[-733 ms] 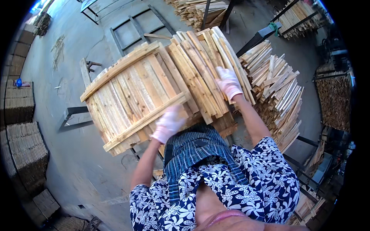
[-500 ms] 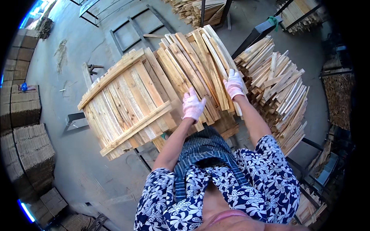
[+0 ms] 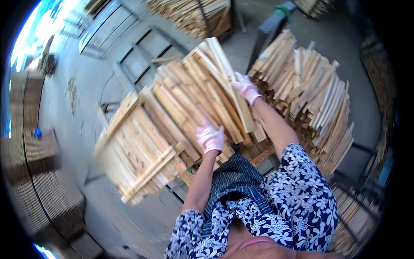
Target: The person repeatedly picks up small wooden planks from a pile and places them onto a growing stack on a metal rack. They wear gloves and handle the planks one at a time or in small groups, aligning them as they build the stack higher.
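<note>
Since the earlier frame, the right hand has shifted left with the pale slat, gripping it at the stack's right edge. The left hand, fingers spread, seemingly empty, is by the near edge. Slats are probably being arranged; next calls for squaring this one.

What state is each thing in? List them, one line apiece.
Left hand, gloved, open, at the loose slats
Right hand, gloved, at the pale slat; grip unclear
Loose slats, side by side, ends uneven
Slatted panel, bearing two crosspieces
Stick pile, heaped, ends jutting
Brown bundles, stacked
Striped apron, worn
</note>
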Motion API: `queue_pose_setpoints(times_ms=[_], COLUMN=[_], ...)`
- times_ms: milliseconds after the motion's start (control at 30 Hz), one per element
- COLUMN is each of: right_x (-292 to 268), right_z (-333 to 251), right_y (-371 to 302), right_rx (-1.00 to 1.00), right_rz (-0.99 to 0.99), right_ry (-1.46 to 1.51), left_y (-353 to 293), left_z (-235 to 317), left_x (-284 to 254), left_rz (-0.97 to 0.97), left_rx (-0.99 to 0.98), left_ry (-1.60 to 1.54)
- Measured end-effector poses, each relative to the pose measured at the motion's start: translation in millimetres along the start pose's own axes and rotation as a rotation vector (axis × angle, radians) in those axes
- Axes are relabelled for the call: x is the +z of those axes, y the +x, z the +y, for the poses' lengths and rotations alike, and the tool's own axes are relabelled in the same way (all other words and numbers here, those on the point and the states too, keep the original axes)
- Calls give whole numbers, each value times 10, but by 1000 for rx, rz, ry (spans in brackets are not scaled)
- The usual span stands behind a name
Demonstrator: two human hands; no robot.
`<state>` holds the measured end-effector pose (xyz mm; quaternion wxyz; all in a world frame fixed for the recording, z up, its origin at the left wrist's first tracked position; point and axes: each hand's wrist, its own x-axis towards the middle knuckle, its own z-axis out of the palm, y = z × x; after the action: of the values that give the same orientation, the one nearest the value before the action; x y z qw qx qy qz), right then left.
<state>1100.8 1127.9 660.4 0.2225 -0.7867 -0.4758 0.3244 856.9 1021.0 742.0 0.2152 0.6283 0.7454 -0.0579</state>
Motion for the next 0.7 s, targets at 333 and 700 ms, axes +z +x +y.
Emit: queue_pose_setpoints(times_ms=[333, 700], right_x=[-236, 386], right_z=[-253, -667], right_y=[81, -482], right_rx=[105, 10], right_rz=[-302, 344], right_ry=[155, 168], left_y=[514, 643], left_z=[273, 131], left_x=[195, 108], left_rz=[-157, -105], left_rx=[-11, -11], left_ry=[-557, -521])
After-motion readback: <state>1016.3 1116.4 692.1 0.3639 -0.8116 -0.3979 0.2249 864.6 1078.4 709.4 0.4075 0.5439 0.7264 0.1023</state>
